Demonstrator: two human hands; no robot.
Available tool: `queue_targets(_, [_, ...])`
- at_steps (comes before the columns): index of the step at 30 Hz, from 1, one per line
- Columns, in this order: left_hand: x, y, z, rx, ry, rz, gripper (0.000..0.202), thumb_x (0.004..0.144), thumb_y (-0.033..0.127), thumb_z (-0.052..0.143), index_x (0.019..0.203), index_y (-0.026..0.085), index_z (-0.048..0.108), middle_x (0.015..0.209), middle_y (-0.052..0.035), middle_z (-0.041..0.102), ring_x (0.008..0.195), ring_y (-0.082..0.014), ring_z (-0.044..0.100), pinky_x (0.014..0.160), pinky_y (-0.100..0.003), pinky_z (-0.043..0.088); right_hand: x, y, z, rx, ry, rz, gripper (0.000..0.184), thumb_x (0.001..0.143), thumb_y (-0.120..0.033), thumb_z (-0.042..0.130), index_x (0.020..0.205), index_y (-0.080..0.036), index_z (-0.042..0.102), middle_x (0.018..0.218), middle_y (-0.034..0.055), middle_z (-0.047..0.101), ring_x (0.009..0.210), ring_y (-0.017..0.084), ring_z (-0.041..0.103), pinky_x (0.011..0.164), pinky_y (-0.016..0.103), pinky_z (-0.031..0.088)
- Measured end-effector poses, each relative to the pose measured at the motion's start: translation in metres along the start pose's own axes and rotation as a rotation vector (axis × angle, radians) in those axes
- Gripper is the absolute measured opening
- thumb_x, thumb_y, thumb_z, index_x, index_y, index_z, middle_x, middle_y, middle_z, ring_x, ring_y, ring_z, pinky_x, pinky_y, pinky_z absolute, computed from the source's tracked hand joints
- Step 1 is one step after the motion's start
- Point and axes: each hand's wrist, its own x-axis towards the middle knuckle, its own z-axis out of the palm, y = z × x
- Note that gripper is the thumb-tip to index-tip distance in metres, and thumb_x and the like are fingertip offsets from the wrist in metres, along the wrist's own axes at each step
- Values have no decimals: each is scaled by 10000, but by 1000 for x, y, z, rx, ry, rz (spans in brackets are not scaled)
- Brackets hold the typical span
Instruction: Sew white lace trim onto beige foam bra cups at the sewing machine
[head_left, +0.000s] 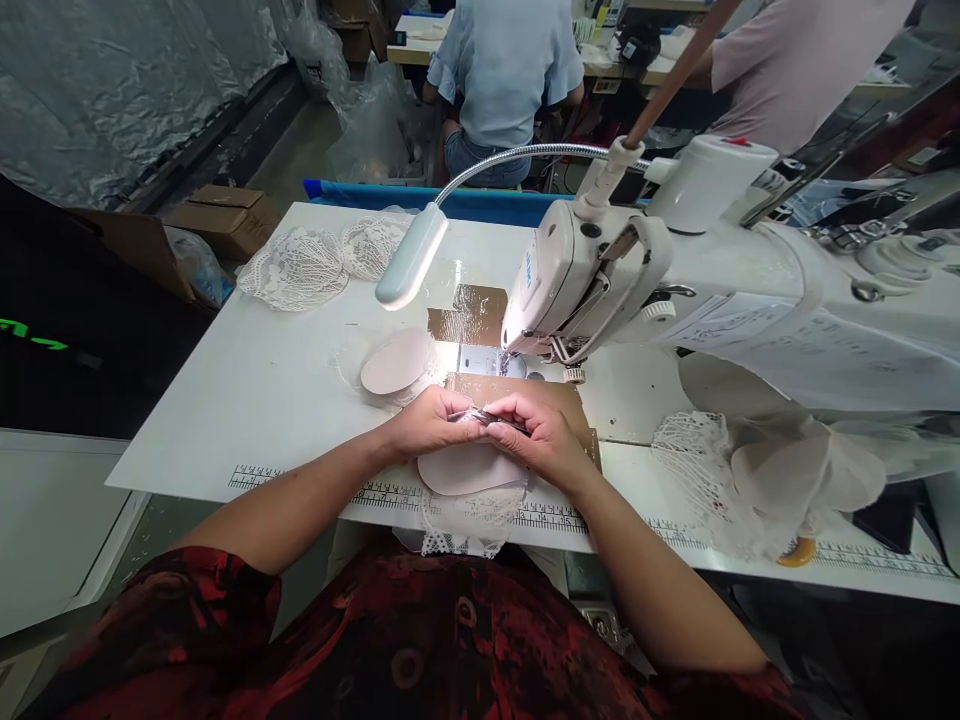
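your left hand (435,420) pinches the upper edge of a pad (469,474); your right hand (546,442) grips a small metal tool (511,425). lace (471,522) overhangs the table (300,400).

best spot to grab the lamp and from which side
Probably mid-length on the lamp head, from the left: it is long and slim, that side is open, the gooseneck joins its upper end, and the sewing machine stands right.

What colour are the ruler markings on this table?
The ruler markings are black on white, shown in the head view.
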Motion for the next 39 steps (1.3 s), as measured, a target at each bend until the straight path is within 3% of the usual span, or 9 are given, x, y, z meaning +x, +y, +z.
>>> queue_targets(13, [-1,1,1,40,-9,-24,432,727,466,697,577,126,476,576,46,314,545,-62,283,484,-211,181,1,1,0,-36,1,23,158,823,-339,597,870,-200,658,835,21,659,768,148,602,687,277,468])
queue_targets(19, [1,3,2,59,-13,-31,377,792,461,639,661,112,583,585,31,434,538,-68,368,485,-198,256,0,2,1,-20,69,81,193,818,-376,599,845,-194,655,804,27,658,720,146,598,637,272,462])
queue_targets(24, [-9,18,-2,186,-79,4,335,822,455,592,950,150,646,869,-41,623,754,-148,550,635,-235,410,-2,7,0,107,184,156,273,802,-450,593,879,-189,598,679,-1,607,565,126,543,526,256,429])
queue_targets(28, [-32,39,-13,669,82,64,293,812,446,604,872,167,670,672,-6,586,618,-142,512,584,-247,375,-10,9,-9,-33,269,68,328,817,-458,576,1027,-206,572,778,16,632,656,146,579,607,272,460])
queue_targets(31, [-40,52,-31,788,297,129,296,832,424,575,951,180,693,849,-49,669,745,-182,586,678,-272,431,-16,1,-7,-330,315,-48,379,815,-422,601,1141,-232,562,767,19,644,642,156,577,613,277,448])
queue_targets(33, [-33,54,-47,850,418,130,349,836,418,553,1074,190,668,1115,-73,644,965,-225,591,818,-308,448,-18,-8,2,-532,226,-205,326,844,-352,562,1153,-249,580,793,35,664,647,162,582,602,273,428])
queue_targets(35, [-19,49,-63,943,467,71,467,799,412,577,1208,187,595,1318,-90,527,1178,-278,494,962,-368,396,-16,-16,15,-674,25,-356,286,858,-247,494,1118,-272,610,873,45,679,695,162,592,595,261,405])
queue_targets(37, [-4,42,-75,934,473,-37,636,694,391,661,1273,161,539,1366,-124,473,1251,-337,423,1017,-414,351,-12,-20,25,-728,-177,-427,302,825,-167,469,1049,-284,635,958,39,670,727,154,584,582,247,384])
queue_targets(39, [6,34,-79,823,448,-106,651,618,345,697,1226,150,571,1254,-127,557,1172,-355,491,949,-396,410,-10,-19,25,-678,-313,-404,294,745,-102,495,942,-257,647,1013,34,646,740,145,571,586,237,381])
